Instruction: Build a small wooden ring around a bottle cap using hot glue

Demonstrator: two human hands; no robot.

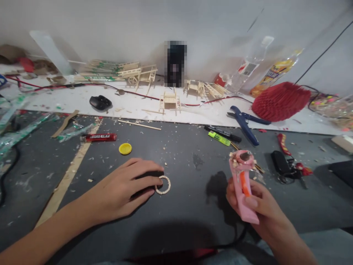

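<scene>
My left hand (125, 189) rests on the dark grey mat, its fingertips touching a small ring made of wooden bits (163, 184). The fingers curve loosely around the ring's left side. My right hand (255, 206) is closed around a pink glue gun (242, 180) with an orange trigger, held upright, its tip crusted with dried glue. The glue gun stands about a hand's width right of the ring.
A red lighter (99, 137), a yellow cap (125, 148), markers (222, 134), blue pliers (245, 123) and a black object with keys (284, 165) lie on the mat (179, 158). Small stick models (169, 100), a black mouse (100, 102) and a red paper piece (280, 100) sit behind on the white strip.
</scene>
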